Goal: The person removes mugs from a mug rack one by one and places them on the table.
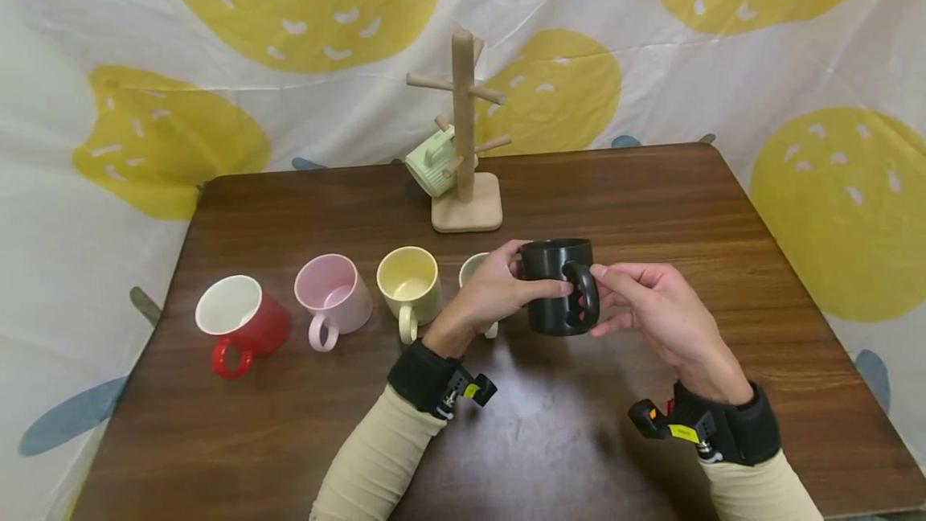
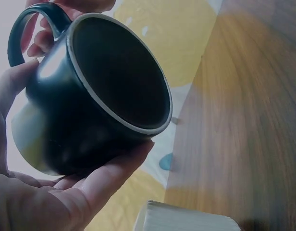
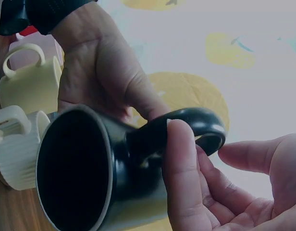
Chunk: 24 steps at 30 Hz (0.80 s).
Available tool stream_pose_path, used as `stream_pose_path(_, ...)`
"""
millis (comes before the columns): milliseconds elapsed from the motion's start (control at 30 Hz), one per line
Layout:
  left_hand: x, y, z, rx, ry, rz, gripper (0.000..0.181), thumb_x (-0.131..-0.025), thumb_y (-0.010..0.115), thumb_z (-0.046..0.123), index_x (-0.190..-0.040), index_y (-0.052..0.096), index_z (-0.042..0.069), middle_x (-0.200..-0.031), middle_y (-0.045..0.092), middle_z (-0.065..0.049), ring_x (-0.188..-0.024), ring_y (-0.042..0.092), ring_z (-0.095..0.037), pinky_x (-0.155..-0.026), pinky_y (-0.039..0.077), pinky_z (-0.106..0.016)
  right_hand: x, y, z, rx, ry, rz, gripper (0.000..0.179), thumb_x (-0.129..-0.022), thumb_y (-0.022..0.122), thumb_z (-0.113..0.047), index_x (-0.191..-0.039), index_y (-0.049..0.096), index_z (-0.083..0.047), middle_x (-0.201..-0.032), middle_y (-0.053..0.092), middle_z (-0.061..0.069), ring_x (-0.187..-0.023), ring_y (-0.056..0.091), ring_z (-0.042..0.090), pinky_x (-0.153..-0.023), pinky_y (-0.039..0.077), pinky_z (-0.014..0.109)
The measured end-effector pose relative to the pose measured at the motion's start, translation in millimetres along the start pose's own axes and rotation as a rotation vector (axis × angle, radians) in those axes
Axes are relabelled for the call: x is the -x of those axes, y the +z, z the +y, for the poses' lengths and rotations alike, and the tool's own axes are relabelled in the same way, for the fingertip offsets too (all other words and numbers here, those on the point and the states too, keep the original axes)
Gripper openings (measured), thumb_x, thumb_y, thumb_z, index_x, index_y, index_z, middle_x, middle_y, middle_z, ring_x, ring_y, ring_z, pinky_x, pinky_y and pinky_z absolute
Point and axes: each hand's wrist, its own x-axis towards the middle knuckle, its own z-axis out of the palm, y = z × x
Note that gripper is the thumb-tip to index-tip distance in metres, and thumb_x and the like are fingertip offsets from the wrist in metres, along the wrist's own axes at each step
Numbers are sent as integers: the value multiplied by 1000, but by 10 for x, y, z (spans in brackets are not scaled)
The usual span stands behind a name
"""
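A black mug point(image 1: 547, 315) is held upright above the table. My left hand point(image 1: 490, 296) grips its body from the left, thumb across the front. At the mug's right side my right hand point(image 1: 664, 308) pinches the handle between thumb and fingers, as the right wrist view shows with the handle point(image 3: 196, 118). From below, the left wrist view takes in the mug's dark underside point(image 2: 121, 72) with its pale ring. Behind my left hand stands a white ribbed mug point(image 3: 23, 159), mostly hidden in the head view.
A wooden mug tree point(image 1: 463, 127) stands at the back, a light green mug point(image 1: 428, 171) hanging low on its left. Left of my hands a yellow mug point(image 1: 427, 300), a pink mug point(image 1: 354, 304) and a red mug point(image 1: 268, 328) stand in a row on the brown table point(image 1: 253, 441).
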Motion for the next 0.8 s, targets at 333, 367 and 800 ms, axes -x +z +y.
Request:
stream_pose_path(333, -60, 54, -64, -14, 47, -3, 64, -65, 84, 18, -122, 54, 12, -103, 70, -8, -88, 65, -17, -83, 55, -36, 10, 42, 108, -182, -2, -144, 29, -97, 53, -18, -93, 67, 6, -79, 72, 6, -74, 70, 24, -68, 61, 41)
stream_pose_path(367, -69, 59, -72, -13, 54, -5, 65, -65, 85, 17, -122, 53, 12, -104, 69, -8, -89, 65, -17, -84, 54, -36, 10, 49, 125, -182, 5, -144, 29, -97, 53, -19, -93, 66, 7, -78, 72, 6, -74, 70, 24, -68, 61, 41)
stream_pose_path(800, -167, 99, -172, 11, 142, -30, 77, -68, 81, 4, -135, 44, 11, -125, 59, -12, -108, 56, -18, -99, 45, -39, 21, 89, 359, -232, -73, -118, 32, -98, 49, -15, -91, 54, 16, -77, 66, 6, -75, 66, 20, -76, 59, 43)
